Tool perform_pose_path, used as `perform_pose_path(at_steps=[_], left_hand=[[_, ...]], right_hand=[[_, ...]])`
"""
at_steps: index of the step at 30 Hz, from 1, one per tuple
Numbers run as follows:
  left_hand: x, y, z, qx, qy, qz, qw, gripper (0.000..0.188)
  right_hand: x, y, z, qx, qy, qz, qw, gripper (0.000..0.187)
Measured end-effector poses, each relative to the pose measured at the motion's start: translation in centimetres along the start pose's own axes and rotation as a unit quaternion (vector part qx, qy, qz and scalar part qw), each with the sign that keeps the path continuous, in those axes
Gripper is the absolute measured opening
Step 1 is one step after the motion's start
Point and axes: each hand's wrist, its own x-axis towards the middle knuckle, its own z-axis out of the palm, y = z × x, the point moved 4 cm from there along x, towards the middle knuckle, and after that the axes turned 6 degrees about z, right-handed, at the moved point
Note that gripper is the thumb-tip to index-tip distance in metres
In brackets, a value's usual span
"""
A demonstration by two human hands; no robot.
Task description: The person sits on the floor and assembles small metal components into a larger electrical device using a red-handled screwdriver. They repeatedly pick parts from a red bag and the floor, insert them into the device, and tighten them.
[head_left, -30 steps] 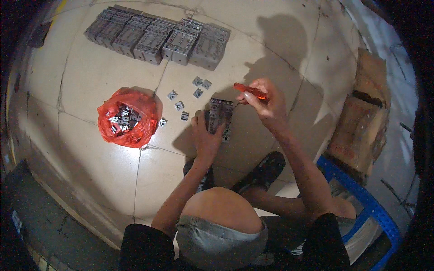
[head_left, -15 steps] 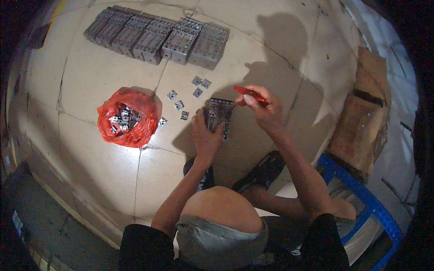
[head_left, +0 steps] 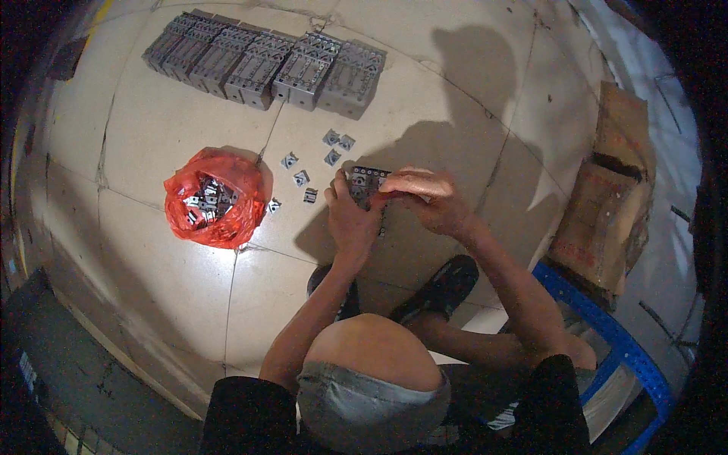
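Person (head_left: 371, 349) low to the floor, bottom middle of frame, both bare hands working close together near centre. Left hand (head_left: 353, 220): curled around the left side of a small metal block (head_left: 365, 176), narrow grip. Block sits at centre of frame, row of small holes showing along its top edge, lower part mostly covered by the hands. Right hand (head_left: 436, 201): comes in from the right, closed around a red tool (head_left: 383, 199), over the block. Only a sliver of red shows; from where I stand, can't tell if the tip touches the block. Hands nearly meet.

Left of the block: seven loose metal pieces (head_left: 332, 157) scattered on the tile floor (head_left: 174, 311). Mid-left: red plastic bag (head_left: 246, 171), mouth open, more metal bits (head_left: 206, 205) inside; one loose piece lies just beside its right edge. Upper left to upper middle: row of grey blocks (head_left: 303, 64), side by side, slanting down to the right. Right side of frame: brown cardboard (head_left: 595, 216); below it, lower right, a blue frame (head_left: 599, 318). Dark shoes (head_left: 440, 296) just below the hands. Big shadow (head_left: 474, 68) on the floor, upper right.
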Motion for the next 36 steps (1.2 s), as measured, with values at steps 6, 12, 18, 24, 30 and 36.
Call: perform_pose_path(at_steps=[6, 12, 18, 24, 30, 36], left_hand=[[-0.1, -0.3, -0.2, 0.006, -0.005, 0.018, 1.000, 0.094], [-0.3, -0.1, 0.0, 0.007, -0.002, 0.019, 1.000, 0.093], [-1.0, -1.7, 0.0, 0.000, -0.018, 0.028, 0.999, 0.091], [-2.1, -2.2, 0.9, -0.029, 0.032, 0.095, 0.995, 0.092], [-2.1, -3.2, 1.0, -0.031, 0.010, 0.083, 0.996, 0.092], [-1.9, -3.2, 0.9, -0.039, 0.030, 0.086, 0.995, 0.091]], right_hand=[[2.6, -2.0, -4.0, -0.217, 0.024, -0.072, 0.973, 0.019], [2.6, -5.3, -2.6, -0.341, -0.059, 0.055, 0.936, 0.039], [2.3, -4.5, -3.4, -0.119, -0.086, 0.217, 0.965, 0.040], [2.7, -4.1, -3.3, -0.365, -0.047, 0.168, 0.914, 0.035], [3.5, -4.1, -2.9, -0.370, -0.070, 0.155, 0.913, 0.037], [3.8, -5.2, -2.3, -0.316, -0.036, 0.198, 0.927, 0.026]])
